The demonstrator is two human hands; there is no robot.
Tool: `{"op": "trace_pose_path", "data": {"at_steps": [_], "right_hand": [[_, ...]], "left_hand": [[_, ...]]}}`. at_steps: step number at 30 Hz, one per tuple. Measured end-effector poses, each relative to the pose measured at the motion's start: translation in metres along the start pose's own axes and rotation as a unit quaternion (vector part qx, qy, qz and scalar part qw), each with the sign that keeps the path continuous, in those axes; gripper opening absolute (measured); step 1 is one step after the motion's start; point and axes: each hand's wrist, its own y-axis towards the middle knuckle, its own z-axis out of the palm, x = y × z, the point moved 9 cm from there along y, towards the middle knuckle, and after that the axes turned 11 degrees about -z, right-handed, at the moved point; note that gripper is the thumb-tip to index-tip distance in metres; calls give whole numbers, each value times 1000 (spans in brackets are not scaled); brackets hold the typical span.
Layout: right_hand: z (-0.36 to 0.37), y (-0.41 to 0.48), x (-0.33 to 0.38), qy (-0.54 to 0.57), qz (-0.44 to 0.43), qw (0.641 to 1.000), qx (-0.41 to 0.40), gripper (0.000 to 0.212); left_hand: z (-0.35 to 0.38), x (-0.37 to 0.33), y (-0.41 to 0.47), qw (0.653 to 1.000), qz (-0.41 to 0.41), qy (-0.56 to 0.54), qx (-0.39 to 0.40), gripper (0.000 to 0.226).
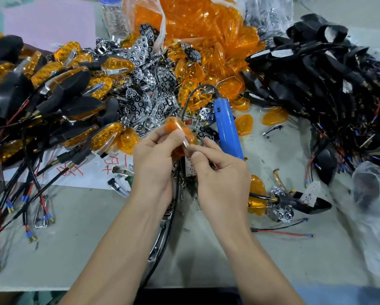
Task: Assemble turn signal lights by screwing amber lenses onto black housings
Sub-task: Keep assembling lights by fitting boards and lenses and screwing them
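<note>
Head view. Holds a lens (180, 132) up just above the desk (96, 238), between both hands, in front of the heap of parts. Grips it with the left hand (153, 157), fingers curled round the near lower edge and thumb laid over the top. Pinches with the right hand (222, 172), its fingers (208, 146) curled onto a small bright strip (186, 143) at the lens rim. Looks like chrome trim, though too small to say for sure. Leaves the driver (228, 130) untouched, flat on the desk just behind the right hand. Keeps well apart from the housings (316, 73) heaped to the right, the finished lights (59, 69) to the left and the bag (195, 40) of spare lenses behind.

As to handling: judged a thin moulded plastic shell, so very light. Stiff enough to keep its shape, yet probably brittle at the rim and around any screw hole. Glossy, hence likely slippery and quick to scuff or take fingerprints. Best taken by the rim, thumb on one long edge and fingers on the other, off the domed face. Calls for a light pinch rather than a squeeze, and for support beneath when the screw goes in.

As to direction: slants with the long axis from upper left to lower right in the picture. Shows one rounded end above the left thumb and hides the other behind the fingers of both hands. Seems to turn the domed face up and away, though cannot tell for certain.
</note>
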Motion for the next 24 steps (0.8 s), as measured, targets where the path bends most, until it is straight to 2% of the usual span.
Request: {"op": "trace_pose_path", "data": {"at_steps": [2,3,5,7,10,13,19,22,24], "right_hand": [[-5,3,-6,16,28,999,-7,20],[-4,4,-13,58,52,997,0,25],[12,4,-20,195,119,973,46,36],[24,5,-14,250,121,955,100,38],[26,8,-6,227,69,964,122,27],[27,7,-4,230,63,963,126,20],[30,7,-4,227,64,960,149,30],[36,6,-8,205,81,959,177,17],[34,10,-11,147,72,966,199,7]], "left_hand": [[-4,-5,2,1000,10,-15,7,12],[-3,-7,2,1000,12,-13,20,10],[0,-8,0,999,7,-15,44,9],[5,-5,-4,998,-2,-27,55,12],[8,-4,-6,998,-8,-37,59,16],[7,-6,-7,997,-10,-24,67,16],[0,-5,-4,999,-23,12,46,7],[-7,-4,-4,999,-28,21,35,8],[-24,-14,-2,999,1,43,-4,11]]}}
